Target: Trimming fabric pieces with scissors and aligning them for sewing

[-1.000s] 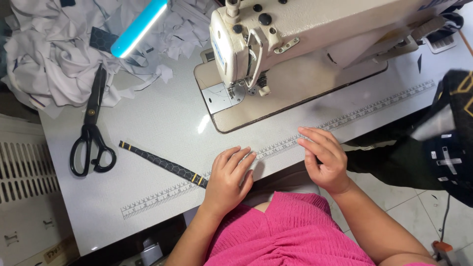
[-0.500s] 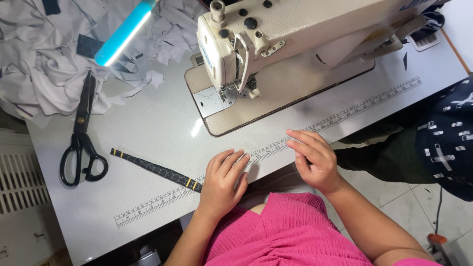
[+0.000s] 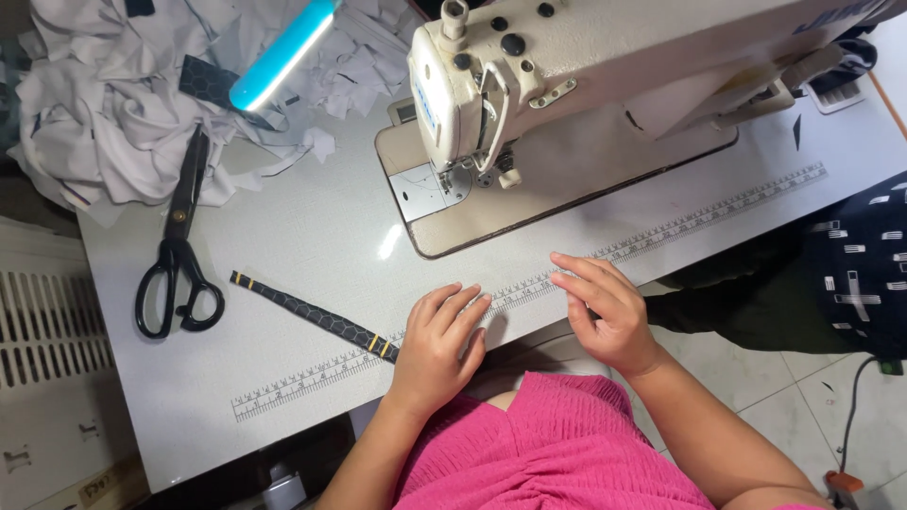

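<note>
At the far left of the frame a slatted white crate [image 3: 42,326] is seen beside the desk [image 3: 312,236]. In the upper left a heap of white fabric scraps [image 3: 104,104] is piled, with a lit blue lamp tube [image 3: 283,52] above it. Black scissors [image 3: 175,255] are laid just below the heap, blades pointing up.

Left of centre a narrow dark strap [image 3: 316,316] with thin yellow bands lies flat on the desk, slanting down to the right; its lower end lies just beside the left hand [image 3: 436,345], and whether they touch cannot be told. The strap is judged light, limp and easily slid over the smooth surface; it would best be pinched at one end, or pressed flat at both ends to keep it straight.

A printed ruler strip [image 3: 661,231] runs along the desk edge from lower left to upper right. The left hand is laid palm-down on it, fingers [image 3: 463,307] extended and loosely together, nothing being grasped. In the upper centre a cream sewing machine [image 3: 567,66] is set into the desk.

The right hand [image 3: 605,316] rests on the desk edge right of centre, fingers slightly curled over the ruler strip, holding nothing. At the far right a dark patterned garment [image 3: 855,274] is seen.
</note>
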